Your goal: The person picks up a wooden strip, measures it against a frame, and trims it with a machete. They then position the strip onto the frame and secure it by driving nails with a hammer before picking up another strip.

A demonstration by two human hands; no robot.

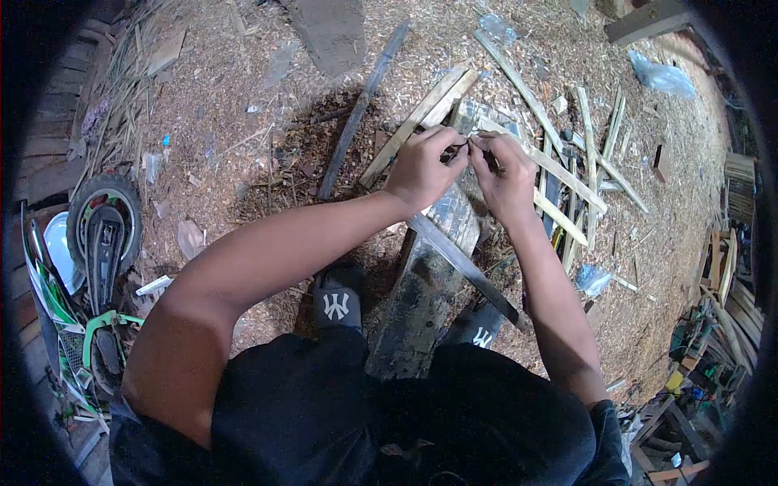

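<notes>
My left hand (428, 166) and my right hand (504, 172) meet above a dark wooden beam (417, 296), each with thumb and fingers pinched together. Something small and dark shows between the two pinches, too small to make out. Beneath my hands, a long flat blade-like strip (463, 263) lies slantwise across the beam. Pale wooden strips (559, 174) lie just beyond and to the right of my right hand. Another pale strip (405, 134) is beyond my left hand.
Wood chips cover the ground (219, 97). A dark curved strip (361, 113) lies left of the beam. At the left edge stands a small green-and-white bike (104, 235). Scrap wood (733, 316) is piled at the right. Plastic (660, 74) lies at the upper right.
</notes>
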